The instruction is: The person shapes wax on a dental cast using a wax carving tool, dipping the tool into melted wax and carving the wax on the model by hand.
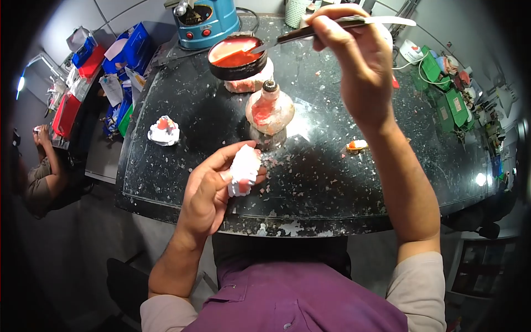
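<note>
Near the table's front edge, my left hand [207,191] is closed around a white plaster dental model [244,169] with pink patches. My right hand [357,52] is raised at the upper right, its fingers wrapped round a dark-handled wax knife [345,23]. The knife's metal tip reaches the red wax [235,57] in a round black-rimmed pan [239,73]. Below the pan stands a round glass burner [270,113] smeared with pink wax. Another plaster model [164,131] with a red patch rests on the left of the black table [188,182].
A blue machine [207,25] stands behind the pan. An orange and white piece [357,145] lies beside my right forearm. Blue bins [133,47] are at the left, green trays [456,108] at the right. Another person's hand [42,134] shows at the far left.
</note>
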The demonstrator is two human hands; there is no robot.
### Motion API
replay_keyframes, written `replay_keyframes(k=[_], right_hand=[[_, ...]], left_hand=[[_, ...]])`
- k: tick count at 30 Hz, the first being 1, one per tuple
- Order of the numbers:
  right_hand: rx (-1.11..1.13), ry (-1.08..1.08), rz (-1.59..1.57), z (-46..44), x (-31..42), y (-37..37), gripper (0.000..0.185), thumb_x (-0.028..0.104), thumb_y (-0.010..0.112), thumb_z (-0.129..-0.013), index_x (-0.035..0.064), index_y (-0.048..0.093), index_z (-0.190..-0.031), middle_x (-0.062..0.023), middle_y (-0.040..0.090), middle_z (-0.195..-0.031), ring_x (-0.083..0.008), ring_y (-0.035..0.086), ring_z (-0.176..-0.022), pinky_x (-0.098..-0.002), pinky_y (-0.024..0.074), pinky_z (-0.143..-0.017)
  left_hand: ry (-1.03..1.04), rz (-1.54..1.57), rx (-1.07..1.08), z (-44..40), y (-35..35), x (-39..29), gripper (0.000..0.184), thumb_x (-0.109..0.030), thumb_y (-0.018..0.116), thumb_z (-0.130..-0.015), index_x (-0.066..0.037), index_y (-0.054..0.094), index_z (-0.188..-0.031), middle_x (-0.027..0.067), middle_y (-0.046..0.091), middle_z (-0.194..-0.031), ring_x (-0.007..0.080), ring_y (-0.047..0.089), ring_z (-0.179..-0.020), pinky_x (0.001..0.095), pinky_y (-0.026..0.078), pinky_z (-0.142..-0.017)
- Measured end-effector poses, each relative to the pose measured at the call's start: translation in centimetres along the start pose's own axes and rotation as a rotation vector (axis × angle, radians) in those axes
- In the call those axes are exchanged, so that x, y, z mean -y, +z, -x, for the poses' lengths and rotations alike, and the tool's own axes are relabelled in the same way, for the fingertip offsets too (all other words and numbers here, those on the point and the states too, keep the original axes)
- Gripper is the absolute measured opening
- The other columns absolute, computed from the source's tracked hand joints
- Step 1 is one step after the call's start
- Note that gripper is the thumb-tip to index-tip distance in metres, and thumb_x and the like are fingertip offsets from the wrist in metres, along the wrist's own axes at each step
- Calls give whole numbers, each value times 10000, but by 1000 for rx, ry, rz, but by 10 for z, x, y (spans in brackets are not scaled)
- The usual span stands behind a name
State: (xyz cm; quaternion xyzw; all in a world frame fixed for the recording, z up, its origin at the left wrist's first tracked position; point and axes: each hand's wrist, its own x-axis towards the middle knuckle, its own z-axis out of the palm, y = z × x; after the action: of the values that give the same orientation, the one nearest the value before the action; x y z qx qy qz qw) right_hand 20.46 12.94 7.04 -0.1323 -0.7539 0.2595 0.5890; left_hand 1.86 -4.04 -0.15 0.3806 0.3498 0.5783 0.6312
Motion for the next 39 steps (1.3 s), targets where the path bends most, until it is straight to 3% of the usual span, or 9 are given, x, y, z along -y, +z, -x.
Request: replay_keyframes(k=[1,4,8,10,12,16,20,24,39], right_hand=[[-1,11,81,-2,6,4,104,72,577,-896,-9,585,-960,-93,633,-803,-136,600,-697,-258,494,-630],[2,11,188,-2,11,12,96,53,585,-886,-12,576,-955,-82,634,-801,-135,604,-702,-252,484,-626],[7,113,174,6,7,15,117,76,587,-891,5,579,-985,-91,636,-833,-151,621,-734,-260,495,-660],[-149,230,-221,11,1,12,207,151,548,-907,-19,628,-994,-86,627,-878,-129,578,-779,-266,444,-780],[-199,361,-435,27,1,0,245,159,464,-930,-22,564,-1060,-74,604,-899,-162,571,-833,-328,438,-854],[-236,443,-449,60,2,-9,203,161,535,-922,-6,590,-1023,-88,633,-962,-142,601,-817,-316,469,-842],[-260,405,-455,70,9,-14,187,144,520,-929,-10,584,-1013,-105,630,-960,-146,597,-800,-311,469,-831],[-199,199,-436,73,18,-16,191,136,519,-898,-26,589,-971,-118,629,-945,-155,585,-765,-292,461,-753],[-240,314,-449,83,20,-8,179,145,527,-876,-13,588,-935,-111,607,-905,-132,544,-725,-264,438,-695]], left_hand=[[8,-111,-44,1,4,1,640,-248,473,-797,140,395,-1299,232,572,-1165,271,619,-1025,382,492,-944],[94,-56,-40,5,1,8,566,-179,471,-848,127,390,-1317,210,572,-1157,230,602,-1034,301,457,-925],[133,-30,-61,6,5,6,560,-199,448,-855,141,394,-1297,231,579,-1133,244,605,-1036,342,468,-949],[127,-26,-78,4,7,5,551,-195,425,-857,147,393,-1288,242,584,-1117,255,613,-1022,358,473,-954],[74,127,-101,2,9,6,540,-181,407,-857,148,393,-1286,241,589,-1107,260,620,-1007,351,476,-948],[48,-55,-24,-7,15,3,613,-240,434,-808,155,405,-1276,237,572,-1147,281,622,-1020,392,492,-954],[45,-295,259,-31,3,-7,679,-354,584,-783,82,451,-1287,168,576,-1188,242,634,-992,361,486,-922],[-2,-284,265,-42,-9,3,708,-380,626,-767,70,459,-1288,188,568,-1202,240,634,-999,366,491,-916],[3,-238,119,-43,-6,4,692,-326,589,-770,100,411,-1284,205,576,-1139,266,630,-1007,378,498,-929]])
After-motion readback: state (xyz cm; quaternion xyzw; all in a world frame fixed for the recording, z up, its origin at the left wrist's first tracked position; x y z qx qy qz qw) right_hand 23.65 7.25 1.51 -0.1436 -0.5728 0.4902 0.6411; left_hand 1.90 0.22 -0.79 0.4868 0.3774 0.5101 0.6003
